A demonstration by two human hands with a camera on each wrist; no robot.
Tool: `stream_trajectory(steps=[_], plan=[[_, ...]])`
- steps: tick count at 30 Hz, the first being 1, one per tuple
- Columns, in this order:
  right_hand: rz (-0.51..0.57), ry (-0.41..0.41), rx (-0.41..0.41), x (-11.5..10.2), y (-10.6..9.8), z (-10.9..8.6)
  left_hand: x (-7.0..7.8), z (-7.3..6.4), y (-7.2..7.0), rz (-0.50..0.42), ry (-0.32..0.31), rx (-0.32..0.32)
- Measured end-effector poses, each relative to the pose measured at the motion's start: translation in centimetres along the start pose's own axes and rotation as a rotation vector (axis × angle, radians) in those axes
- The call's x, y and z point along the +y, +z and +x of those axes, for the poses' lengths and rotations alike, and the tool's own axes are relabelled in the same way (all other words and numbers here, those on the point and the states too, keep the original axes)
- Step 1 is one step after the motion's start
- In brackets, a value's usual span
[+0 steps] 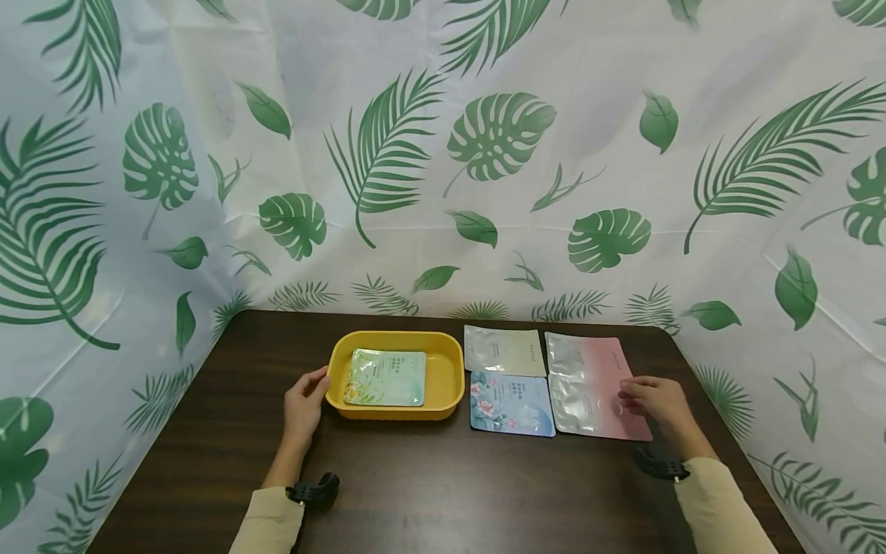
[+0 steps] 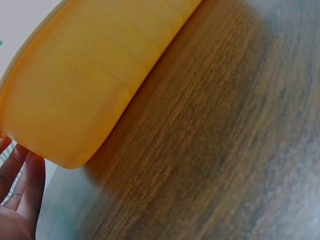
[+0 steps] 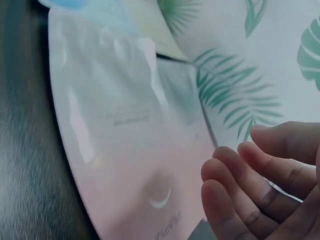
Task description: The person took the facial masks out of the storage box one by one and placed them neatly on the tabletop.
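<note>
My left hand is at the left end of a yellow plastic bin, with fairly straight fingers against its outer wall. Inside the bin lies a flat green-and-white sachet. On the right, my right hand hovers over the right edge of two pink-and-silver sachets, the far one and the near one. Its fingers are loosely bent, with nothing between them. Left of the pink pair lie a cream sachet and, nearer me, a blue flowered sachet.
Everything stands on a dark wood table. Behind and beside it hangs a white sheet printed with green leaves. A black band is on each wrist, near cream sleeves.
</note>
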State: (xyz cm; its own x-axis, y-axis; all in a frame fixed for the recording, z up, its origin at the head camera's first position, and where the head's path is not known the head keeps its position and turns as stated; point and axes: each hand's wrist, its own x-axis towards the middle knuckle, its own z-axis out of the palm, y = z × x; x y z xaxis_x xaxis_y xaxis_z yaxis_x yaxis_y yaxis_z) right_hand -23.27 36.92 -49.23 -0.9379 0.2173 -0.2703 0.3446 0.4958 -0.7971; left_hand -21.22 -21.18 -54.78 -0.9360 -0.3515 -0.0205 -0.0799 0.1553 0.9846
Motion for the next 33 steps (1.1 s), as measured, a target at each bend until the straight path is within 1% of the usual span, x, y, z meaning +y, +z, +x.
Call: stream_trajectory(steps=[3,5,9,13,16,19,27,33], plan=[[0.019,0.002,-0.033,-0.8,0.3,-0.2,0.1,0.0,0.0,-0.001,0.0,0.001],[0.011,-0.014,-0.075,-1.3,0.5,-0.4,0.0,0.0,0.0,-0.007,0.003,0.003],[0.044,0.007,-0.104,-2.1,1.3,-0.5,0.0,0.0,0.0,-0.011,0.006,0.005],[0.05,0.007,-0.116,-2.7,2.3,-0.2,-0.1,0.0,0.0,-0.01,0.002,0.003],[0.032,-0.01,-0.119,-3.3,3.2,-0.1,-0.1,0.1,0.0,-0.013,0.004,0.004],[0.039,-0.024,-0.129,-3.9,3.9,-0.1,0.0,0.1,0.0,-0.011,0.006,0.004],[0.089,-0.086,-0.177,-5.1,5.8,0.1,0.1,0.0,0.0,-0.013,0.018,0.009],[0.129,-0.096,-0.199,-6.4,7.4,-0.1,0.0,-0.1,0.0,-0.02,0.026,0.014]])
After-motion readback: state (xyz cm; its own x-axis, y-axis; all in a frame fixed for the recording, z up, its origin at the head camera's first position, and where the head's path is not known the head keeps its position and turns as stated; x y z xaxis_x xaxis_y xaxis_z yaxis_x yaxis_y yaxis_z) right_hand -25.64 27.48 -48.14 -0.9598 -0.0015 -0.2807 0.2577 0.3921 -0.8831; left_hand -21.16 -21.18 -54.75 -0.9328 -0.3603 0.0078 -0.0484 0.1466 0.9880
